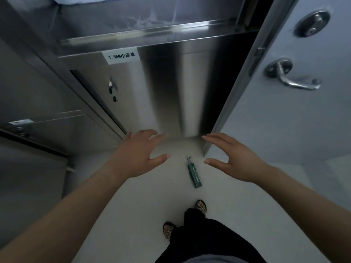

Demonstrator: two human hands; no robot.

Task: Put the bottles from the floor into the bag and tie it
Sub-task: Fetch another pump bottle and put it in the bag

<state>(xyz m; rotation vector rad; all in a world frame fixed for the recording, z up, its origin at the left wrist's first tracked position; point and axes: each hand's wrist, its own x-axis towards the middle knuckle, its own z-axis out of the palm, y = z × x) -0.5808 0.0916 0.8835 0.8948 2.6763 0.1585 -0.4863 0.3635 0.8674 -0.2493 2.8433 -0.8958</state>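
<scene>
A: Item one, bottles on the floor?

B: One in view: a dark green pump bottle [194, 174], lying on its side on the pale floor [144, 202], lower centre of the frame, pump end towards the top. Untouched.

A: Hands?

B: Left hand [137, 154], centre-left, fingers spread wide, holding nothing. Right hand [230, 160], centre-right, likewise spread and empty. Both hang above the floor with the bottle lying between them, closer to the right one; neither touches it.

A: The bag?

B: Not in view. Cannot say where it is or what it contains.

A: Surroundings?

B: Steel cabinet [171, 92] across the upper centre, a white label [121, 56] on its front. Pale door [284, 111] on the right of the frame, lever handle [292, 76] in the upper right. Sandalled feet [200, 206] at the bottom centre.

A: Progress?

B: Judged early. This bottle is not yet collected; bagging and tying are both left, as far as can be seen.
</scene>
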